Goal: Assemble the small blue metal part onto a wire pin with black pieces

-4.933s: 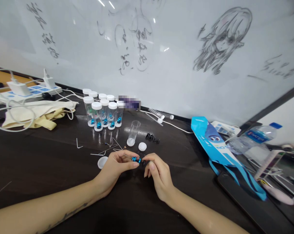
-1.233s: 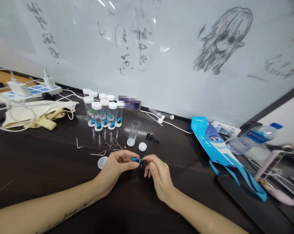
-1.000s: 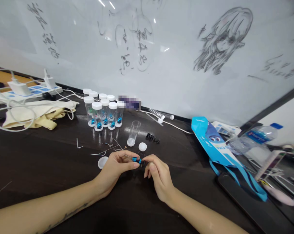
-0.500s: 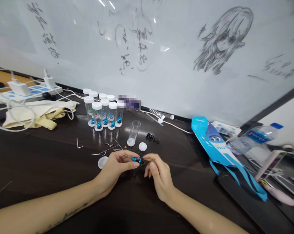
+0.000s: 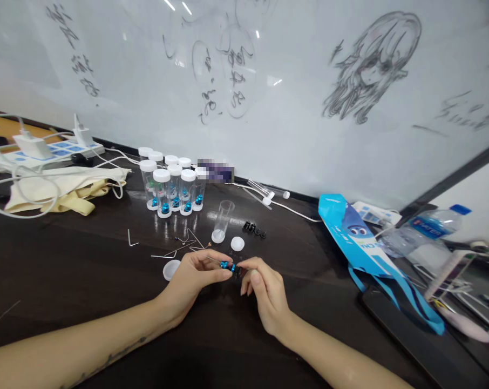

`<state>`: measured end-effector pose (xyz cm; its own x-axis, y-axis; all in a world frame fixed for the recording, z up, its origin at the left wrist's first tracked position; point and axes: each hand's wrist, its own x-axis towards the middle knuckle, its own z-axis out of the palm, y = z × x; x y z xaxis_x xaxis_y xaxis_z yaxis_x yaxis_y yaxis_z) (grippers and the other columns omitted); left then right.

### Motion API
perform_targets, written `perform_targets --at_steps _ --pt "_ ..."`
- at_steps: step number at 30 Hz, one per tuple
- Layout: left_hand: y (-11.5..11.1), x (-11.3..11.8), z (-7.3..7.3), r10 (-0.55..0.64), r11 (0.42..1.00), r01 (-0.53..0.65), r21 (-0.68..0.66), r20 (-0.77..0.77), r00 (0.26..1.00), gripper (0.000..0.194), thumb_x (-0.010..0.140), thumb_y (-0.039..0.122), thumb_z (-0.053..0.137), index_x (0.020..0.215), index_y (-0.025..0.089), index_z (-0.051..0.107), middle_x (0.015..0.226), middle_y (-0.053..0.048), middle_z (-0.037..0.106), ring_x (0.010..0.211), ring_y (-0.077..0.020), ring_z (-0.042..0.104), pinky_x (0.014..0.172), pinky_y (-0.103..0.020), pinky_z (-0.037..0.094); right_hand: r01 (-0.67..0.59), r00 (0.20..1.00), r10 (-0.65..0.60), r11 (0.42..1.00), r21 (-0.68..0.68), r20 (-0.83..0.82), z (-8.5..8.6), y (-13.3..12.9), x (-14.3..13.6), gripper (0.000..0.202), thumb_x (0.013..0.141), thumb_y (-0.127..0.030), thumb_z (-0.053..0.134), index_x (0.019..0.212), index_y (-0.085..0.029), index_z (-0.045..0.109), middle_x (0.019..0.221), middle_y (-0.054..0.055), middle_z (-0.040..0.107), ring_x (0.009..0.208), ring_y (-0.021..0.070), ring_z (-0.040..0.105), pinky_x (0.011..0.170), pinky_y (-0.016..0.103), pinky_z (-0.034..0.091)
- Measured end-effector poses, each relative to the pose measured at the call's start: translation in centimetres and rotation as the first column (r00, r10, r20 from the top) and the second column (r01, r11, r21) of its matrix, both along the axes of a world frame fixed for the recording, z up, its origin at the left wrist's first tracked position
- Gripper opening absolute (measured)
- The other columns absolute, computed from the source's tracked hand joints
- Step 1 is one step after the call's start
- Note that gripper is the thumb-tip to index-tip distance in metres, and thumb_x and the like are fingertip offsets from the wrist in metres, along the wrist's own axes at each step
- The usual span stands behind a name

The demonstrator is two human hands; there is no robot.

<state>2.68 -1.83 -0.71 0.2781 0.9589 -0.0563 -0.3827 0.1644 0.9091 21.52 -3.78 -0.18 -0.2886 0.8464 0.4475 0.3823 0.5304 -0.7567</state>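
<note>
My left hand pinches a small blue-and-black metal part between thumb and fingers. A thin metal rod runs back from the part under the fingers. At the part's black end is my right hand, its index fingertip at or touching that end. Its thumb stays apart from the index finger, and the other fingers are curled. Just beyond the hands stand an uncapped clear tube and a white cap. Another white cap lies beside my left hand. Several hex keys and thin wires lie in front of it.
Several capped tubes with blue parts inside stand at the back left. Small black parts lie right of the uncapped tube. A cloth bag and power strip are left; a blue package and water bottle are right.
My right index finger has shifted very slightly at the black end of the part. My left hand and the things on the table look the same.
</note>
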Motion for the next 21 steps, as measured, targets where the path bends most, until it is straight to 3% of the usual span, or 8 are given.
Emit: perform_targets --at_steps 21 --pt "0.03 0.06 0.26 0.011 1.0 -0.011 0.004 -0.002 1.0 0.022 0.064 0.02 0.084 0.085 0.021 0.077 0.074 0.0 0.073 0.072 -0.0147 0.063 0.075 -0.027 0.048 0.018 1.0 -0.018 1.0 -0.006 -0.002 -0.03 0.0 0.01 0.033 0.103 -0.037 0.032 0.106 -0.02 0.06 0.068 0.001 0.058 0.063 0.017 0.058 0.06 0.029 0.047"
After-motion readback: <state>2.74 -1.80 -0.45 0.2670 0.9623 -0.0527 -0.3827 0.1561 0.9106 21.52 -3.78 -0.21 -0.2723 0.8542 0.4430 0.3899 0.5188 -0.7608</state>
